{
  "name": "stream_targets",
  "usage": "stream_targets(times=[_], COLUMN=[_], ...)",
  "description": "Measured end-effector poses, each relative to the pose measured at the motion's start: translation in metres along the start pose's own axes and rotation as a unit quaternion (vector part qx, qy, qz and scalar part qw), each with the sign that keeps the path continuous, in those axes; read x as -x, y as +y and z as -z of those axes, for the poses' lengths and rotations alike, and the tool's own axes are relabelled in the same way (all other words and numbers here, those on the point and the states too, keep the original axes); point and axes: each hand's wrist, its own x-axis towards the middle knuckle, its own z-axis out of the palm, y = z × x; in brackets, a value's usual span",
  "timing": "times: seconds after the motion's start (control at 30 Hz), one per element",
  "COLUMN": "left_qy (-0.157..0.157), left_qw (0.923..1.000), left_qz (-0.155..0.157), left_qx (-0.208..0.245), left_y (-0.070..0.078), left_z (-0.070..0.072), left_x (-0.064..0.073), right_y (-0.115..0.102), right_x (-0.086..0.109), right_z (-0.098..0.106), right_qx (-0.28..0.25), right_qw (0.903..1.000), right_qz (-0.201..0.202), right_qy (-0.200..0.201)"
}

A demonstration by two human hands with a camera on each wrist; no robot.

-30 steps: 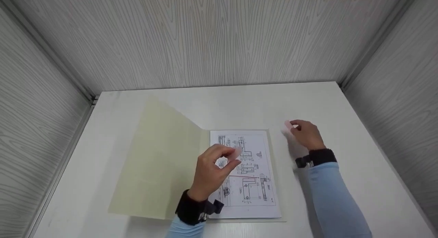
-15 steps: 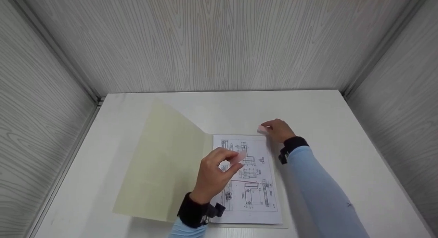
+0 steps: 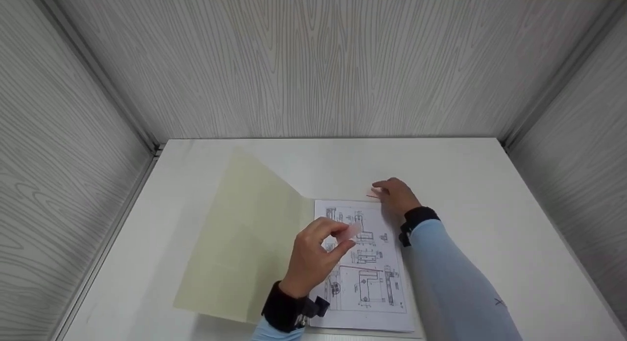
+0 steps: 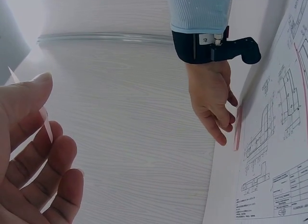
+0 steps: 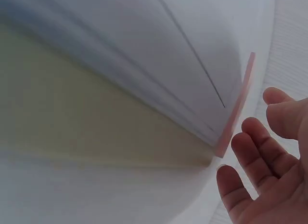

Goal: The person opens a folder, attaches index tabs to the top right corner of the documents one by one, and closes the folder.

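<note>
Between thumb and fingers, my left hand (image 3: 313, 257) pinches a small pale pink sticky note (image 3: 350, 232), held up over a printed technical drawing (image 3: 372, 316). The slip's thin edge (image 4: 48, 130) shows in the left wrist view. At the far edge of the drawing lies a pink sticky note pad (image 5: 235, 111). My right hand (image 3: 399, 198) is beside this pad, its fingers (image 5: 257, 151) spread and loosely bent with nothing between them. The drawing's sheets lie in an opened pale yellow folder (image 3: 245, 248), whose cover tilts up on the left.
A white table (image 3: 470, 184) carries the folder. Wood-grained panels (image 3: 313, 61) wall it in at the back and both sides. Each wrist wears a black strap (image 3: 422, 216) with a small camera. A thin red line runs across the drawing.
My right hand has moved left with the pink pad, from the right of the folder to its far edge, and has let go of it there. The left hand keeps its pinch.
</note>
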Motion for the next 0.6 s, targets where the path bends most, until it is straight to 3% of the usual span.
stream_targets(times=[0.1, 0.17, 0.23, 0.33, 0.4, 0.47, 0.6], left_qy=[-0.005, -0.013, -0.026, -0.052, -0.064, -0.072, -0.076], left_qw=[0.9996, 0.9981, 0.9946, 0.9857, 0.9801, 0.9767, 0.9761], left_qz=[-0.004, -0.004, -0.003, 0.0, 0.001, 0.0, -0.007], left_qx=[-0.027, -0.06, -0.101, -0.16, -0.188, -0.203, -0.203], left_y=[-0.001, -0.003, -0.003, -0.004, -0.004, -0.003, -0.002], left_z=[0.0, -0.001, -0.003, -0.006, -0.007, -0.007, -0.006], left_x=[0.0, 0.001, 0.003, 0.004, 0.004, 0.004, 0.003], right_y=[-0.005, -0.014, -0.027, -0.053, -0.068, -0.08, -0.091], right_x=[0.011, 0.024, 0.044, 0.082, 0.107, 0.126, 0.145], right_z=[0.008, 0.014, 0.022, 0.03, 0.031, 0.027, 0.014], right_qx=[-0.068, -0.146, -0.228, -0.321, -0.326, -0.295, -0.252], right_qw=[0.9972, 0.988, 0.9711, 0.9408, 0.9327, 0.9372, 0.9482], right_qz=[0.012, 0.032, 0.064, 0.105, 0.139, 0.169, 0.188], right_qy=[0.029, 0.039, 0.029, -0.032, -0.069, -0.08, -0.043])
